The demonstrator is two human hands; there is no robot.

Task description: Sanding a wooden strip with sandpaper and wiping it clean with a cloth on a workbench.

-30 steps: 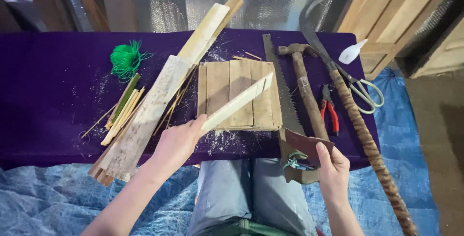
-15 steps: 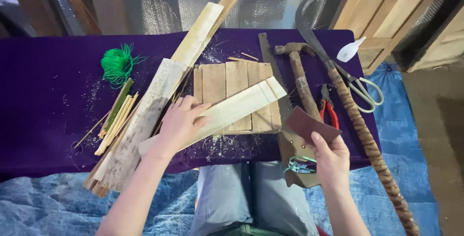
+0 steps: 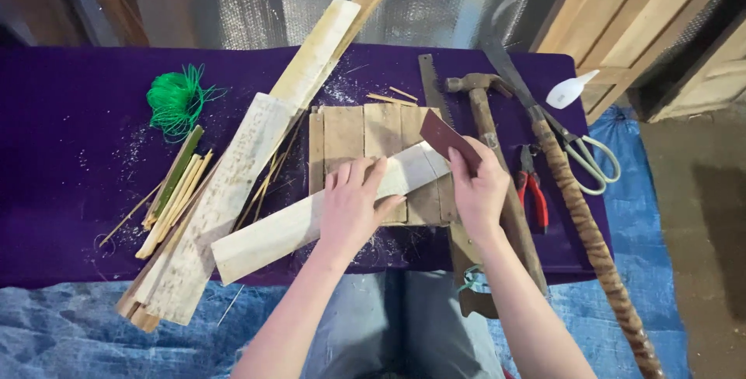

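The left hand (image 3: 353,204) had pressed the pale bamboo slat (image 3: 311,220) flat across the small wooden pallet (image 3: 365,134). The right hand (image 3: 478,192) had raised its pinched brown sandpaper sheet (image 3: 443,134) to the slat's end, suggesting sanding was beginning.

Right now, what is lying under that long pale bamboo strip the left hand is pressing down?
Under the bamboo strip is a flat panel of joined slats on purple cloth. The left hand hides the middle; what lies beneath there cannot be seen.
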